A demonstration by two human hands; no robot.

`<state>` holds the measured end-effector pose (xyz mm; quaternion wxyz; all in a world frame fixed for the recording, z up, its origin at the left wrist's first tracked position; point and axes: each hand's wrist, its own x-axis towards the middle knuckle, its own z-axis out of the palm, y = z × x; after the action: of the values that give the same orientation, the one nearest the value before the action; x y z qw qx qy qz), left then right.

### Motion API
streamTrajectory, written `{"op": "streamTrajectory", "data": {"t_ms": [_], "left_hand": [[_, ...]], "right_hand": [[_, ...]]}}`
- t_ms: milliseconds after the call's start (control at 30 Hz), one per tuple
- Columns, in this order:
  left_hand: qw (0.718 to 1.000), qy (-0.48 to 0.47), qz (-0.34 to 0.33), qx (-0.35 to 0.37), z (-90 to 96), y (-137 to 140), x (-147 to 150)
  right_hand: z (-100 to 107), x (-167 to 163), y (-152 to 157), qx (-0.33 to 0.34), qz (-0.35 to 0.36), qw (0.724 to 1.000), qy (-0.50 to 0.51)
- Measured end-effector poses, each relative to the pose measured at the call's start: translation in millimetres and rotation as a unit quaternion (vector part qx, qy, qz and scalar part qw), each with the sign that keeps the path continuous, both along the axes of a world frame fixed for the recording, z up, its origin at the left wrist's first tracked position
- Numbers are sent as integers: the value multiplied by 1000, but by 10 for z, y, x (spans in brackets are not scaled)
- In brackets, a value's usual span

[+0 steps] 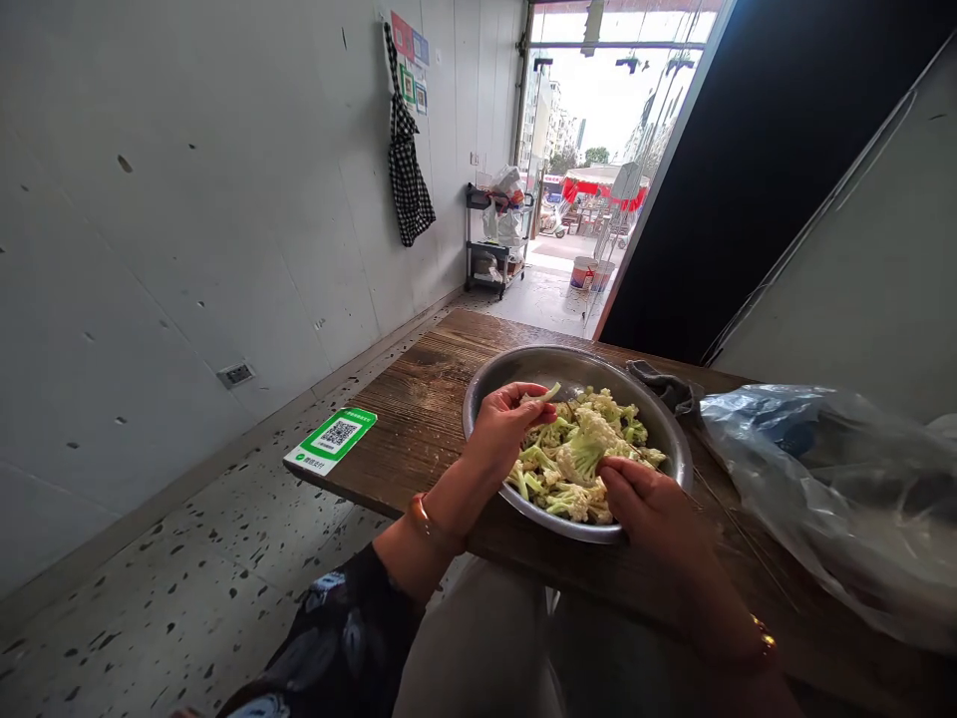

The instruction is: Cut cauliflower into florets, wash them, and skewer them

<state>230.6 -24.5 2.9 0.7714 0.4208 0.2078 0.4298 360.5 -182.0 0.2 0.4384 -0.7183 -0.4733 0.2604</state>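
Observation:
A wide steel bowl [677,449] stands on the table, filled with cut cauliflower florets [542,464]. Over the left part of the bowl, my left hand [508,424] pinches a thin pale-green piece of cauliflower stem [551,393] between thumb and fingers. My right hand [650,499], at the bowl's right rim, is closed on the stalk of a larger cauliflower floret [589,446]. This floret is held above the others, its head toward the left hand. The fingertips of the right hand are partly hidden.
Right of the bowl, a clear plastic bag [814,479] and thin sticks [755,553] lie on the wooden table [408,399]. A dark cloth [665,384] is behind the bowl. A green QR-code card [336,439] lies at the left corner. A cart [497,239] stands near the doorway.

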Motion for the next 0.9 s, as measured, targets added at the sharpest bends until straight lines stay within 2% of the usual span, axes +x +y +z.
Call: {"op": "streamTrajectory", "data": {"t_ms": [267, 433, 633, 900], "left_hand": [[999, 17, 9, 26, 34, -33, -21], [999, 14, 24, 47, 46, -31, 0], [996, 10, 45, 71, 36, -47, 13], [991, 30, 63, 112, 48, -80, 3]], "right_hand": [[-32, -6, -9, 5, 20, 994, 105], [-6, -2, -9, 16, 50, 996, 76], [-41, 16, -4, 9, 55, 998, 41], [36, -25, -31, -5, 53, 999, 1]]}}
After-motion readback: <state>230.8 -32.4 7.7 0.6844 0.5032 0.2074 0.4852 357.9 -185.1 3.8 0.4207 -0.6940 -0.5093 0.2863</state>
